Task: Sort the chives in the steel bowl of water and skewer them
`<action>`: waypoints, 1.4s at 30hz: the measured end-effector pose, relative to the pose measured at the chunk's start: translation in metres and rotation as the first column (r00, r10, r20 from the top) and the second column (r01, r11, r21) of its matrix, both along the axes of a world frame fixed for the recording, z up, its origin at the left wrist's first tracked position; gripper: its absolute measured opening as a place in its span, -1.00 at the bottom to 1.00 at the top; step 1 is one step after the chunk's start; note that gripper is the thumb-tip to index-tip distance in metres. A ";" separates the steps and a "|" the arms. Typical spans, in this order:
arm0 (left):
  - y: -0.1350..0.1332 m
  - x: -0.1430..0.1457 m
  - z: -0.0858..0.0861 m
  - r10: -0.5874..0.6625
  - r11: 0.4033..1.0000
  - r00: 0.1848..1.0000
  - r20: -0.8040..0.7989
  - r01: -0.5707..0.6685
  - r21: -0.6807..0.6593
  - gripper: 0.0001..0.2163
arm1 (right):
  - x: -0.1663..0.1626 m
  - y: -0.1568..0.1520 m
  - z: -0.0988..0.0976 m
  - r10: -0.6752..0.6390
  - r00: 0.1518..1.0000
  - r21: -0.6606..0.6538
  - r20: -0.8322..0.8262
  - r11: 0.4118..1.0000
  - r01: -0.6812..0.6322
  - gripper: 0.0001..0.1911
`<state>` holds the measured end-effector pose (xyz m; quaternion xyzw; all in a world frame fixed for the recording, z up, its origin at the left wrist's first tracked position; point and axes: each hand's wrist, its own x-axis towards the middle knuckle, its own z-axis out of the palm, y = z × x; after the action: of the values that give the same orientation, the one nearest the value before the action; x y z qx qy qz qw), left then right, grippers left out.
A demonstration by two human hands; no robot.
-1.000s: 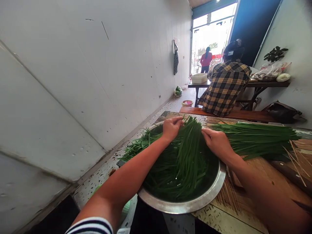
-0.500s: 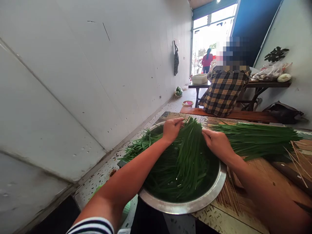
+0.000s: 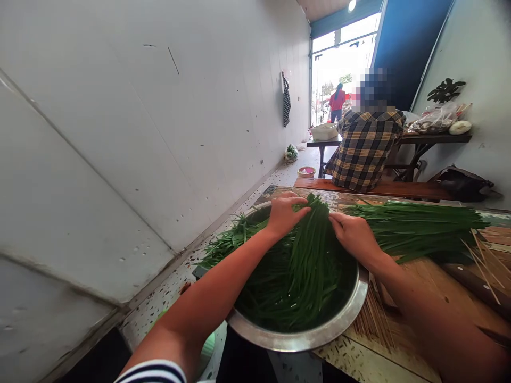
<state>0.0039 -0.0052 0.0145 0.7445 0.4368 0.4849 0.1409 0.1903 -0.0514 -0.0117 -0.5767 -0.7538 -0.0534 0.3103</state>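
Note:
A row of long garlic chives (image 3: 313, 250) hangs from its gathered upper ends down into a wide steel basin (image 3: 297, 340). At the right edge of that row my right hand (image 3: 353, 231) is closed, thumb and forefinger pinching what looks like the end of a thin skewer that carries the chives; most of it is hidden. My left hand (image 3: 286, 214) is at the upper left of the row, thumb and forefinger apart, fingertips by the chive ends. More loose chives (image 3: 227, 239) lie in the basin and over its left rim.
A pile of chives (image 3: 423, 229) lies right of the basin, by a wooden board (image 3: 431, 287), a knife handle (image 3: 471, 282) and bamboo skewers (image 3: 375, 316). Ahead, a person in a plaid shirt (image 3: 365, 149) sits on a bench (image 3: 407, 190) at another table. A white wall (image 3: 139, 133) stands left.
My left thumb and forefinger have parted from a pinch and moved slightly right, to the chive ends. My right hand keeps its pinch. The view has shifted slightly.

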 end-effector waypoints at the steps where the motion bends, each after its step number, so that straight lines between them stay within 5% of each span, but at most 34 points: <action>1: 0.001 0.000 0.000 -0.008 1.000 1.000 0.029 0.008 -0.018 -0.89 | 0.000 0.000 -0.001 -0.001 1.000 -0.002 -0.003 1.000 0.001 -0.69; 11: 0.018 -0.010 -0.011 0.083 0.916 0.865 0.496 0.130 -0.380 -0.74 | 0.001 0.001 -0.003 0.030 0.999 0.045 -0.039 0.999 -0.028 -0.70; 42: 0.010 -0.001 -0.011 0.008 0.974 0.958 0.287 0.058 -0.218 -0.80 | 0.001 0.000 -0.001 0.035 0.999 -0.016 -0.013 0.999 -0.036 -0.67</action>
<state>0.0033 0.0050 0.0040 0.6513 0.4542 0.5332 0.2919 0.1918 -0.0511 -0.0127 -0.5660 -0.7624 -0.0382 0.3115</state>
